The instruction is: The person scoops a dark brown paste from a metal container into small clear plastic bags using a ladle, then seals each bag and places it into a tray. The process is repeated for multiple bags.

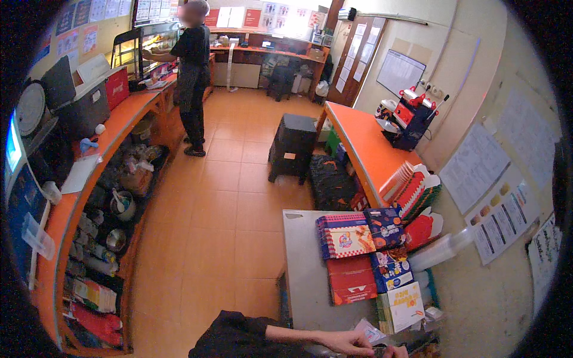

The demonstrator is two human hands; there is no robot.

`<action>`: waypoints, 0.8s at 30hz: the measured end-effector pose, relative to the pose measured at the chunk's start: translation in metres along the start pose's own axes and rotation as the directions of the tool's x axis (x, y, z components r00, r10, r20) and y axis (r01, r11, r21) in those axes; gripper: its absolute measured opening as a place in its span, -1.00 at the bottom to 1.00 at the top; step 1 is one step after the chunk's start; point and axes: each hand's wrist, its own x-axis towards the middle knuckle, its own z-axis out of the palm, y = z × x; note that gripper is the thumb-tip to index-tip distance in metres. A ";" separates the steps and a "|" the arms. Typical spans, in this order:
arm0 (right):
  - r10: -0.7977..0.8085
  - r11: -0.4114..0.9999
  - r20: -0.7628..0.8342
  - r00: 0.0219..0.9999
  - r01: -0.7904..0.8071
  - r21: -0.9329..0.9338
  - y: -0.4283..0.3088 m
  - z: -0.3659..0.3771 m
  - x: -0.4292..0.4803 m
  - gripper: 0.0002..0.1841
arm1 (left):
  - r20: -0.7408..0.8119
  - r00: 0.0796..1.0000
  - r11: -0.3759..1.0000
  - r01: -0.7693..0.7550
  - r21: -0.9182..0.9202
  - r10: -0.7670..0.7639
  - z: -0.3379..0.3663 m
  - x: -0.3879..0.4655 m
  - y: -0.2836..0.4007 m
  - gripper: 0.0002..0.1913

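Observation:
At the bottom edge, my left hand [351,343] reaches out from a black sleeve [241,335], its fingers bent downward. My right hand [396,352] is beside it, mostly cut off by the picture's rim. A small dark object [379,346] shows between the two hands; whether either one grips it is unclear. Just above the left fingers lies a printed packet [370,332]. Stacks of folded food cartons rest on the grey table [304,277]: a white one [403,306], a red one [351,279] and a checkered one [347,237].
A person in dark clothes [193,76] stands at a lit display case [159,42]. Stacked black stools [293,145] are on the tiled floor [215,223]. An orange counter [353,138] holds a red-and-black machine [409,118]. Along the left runs a counter with crowded shelves [96,268].

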 end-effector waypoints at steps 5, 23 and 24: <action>-0.011 1.000 0.087 0.996 0.012 -0.003 -0.003 -0.002 -0.001 -0.91 | 0.039 0.986 0.986 0.163 -0.047 -0.161 0.006 -0.006 0.021 -0.73; 0.534 0.785 -0.219 0.817 -0.383 0.487 0.038 0.018 -0.013 -0.80 | -0.359 0.905 0.850 0.004 -0.528 -0.227 0.018 0.015 0.001 -0.73; 0.520 0.770 -0.170 0.837 -0.374 0.517 0.039 0.019 -0.015 -0.80 | -0.390 0.893 0.848 -0.017 -0.530 -0.226 0.018 0.016 0.001 -0.72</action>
